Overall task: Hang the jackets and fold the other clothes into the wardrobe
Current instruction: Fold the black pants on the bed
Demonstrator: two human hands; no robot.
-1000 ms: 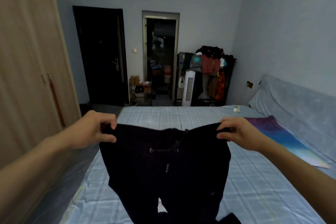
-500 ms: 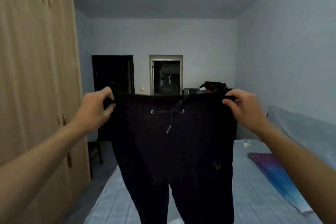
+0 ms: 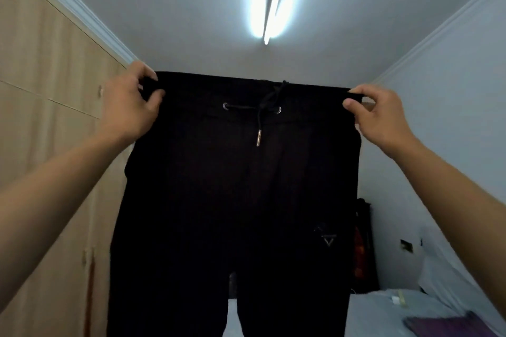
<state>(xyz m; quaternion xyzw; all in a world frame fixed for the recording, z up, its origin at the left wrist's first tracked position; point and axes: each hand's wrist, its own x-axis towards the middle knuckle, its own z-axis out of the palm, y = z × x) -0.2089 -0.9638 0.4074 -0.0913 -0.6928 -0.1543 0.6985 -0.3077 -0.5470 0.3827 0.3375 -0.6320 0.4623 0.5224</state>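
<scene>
A pair of black drawstring trousers (image 3: 241, 200) hangs full length in front of me, held up high by the waistband. My left hand (image 3: 128, 107) pinches the waistband's left corner. My right hand (image 3: 377, 115) pinches its right corner. The drawstring with a metal tip dangles at the middle of the waist. Both legs hang down past the bottom of the view. The wooden wardrobe (image 3: 41, 117) stands along the left wall with its doors closed.
The bed (image 3: 383, 317) with a light sheet lies below right, a purple mat (image 3: 443, 327) on it. A rack of dark and red clothes (image 3: 362, 249) shows behind the trousers. A lit tube lamp (image 3: 273, 0) is on the ceiling.
Both hands have lifted the trousers from above the bed to well overhead, and my view has tilted up toward the ceiling. The grip on the waistband stays the same.
</scene>
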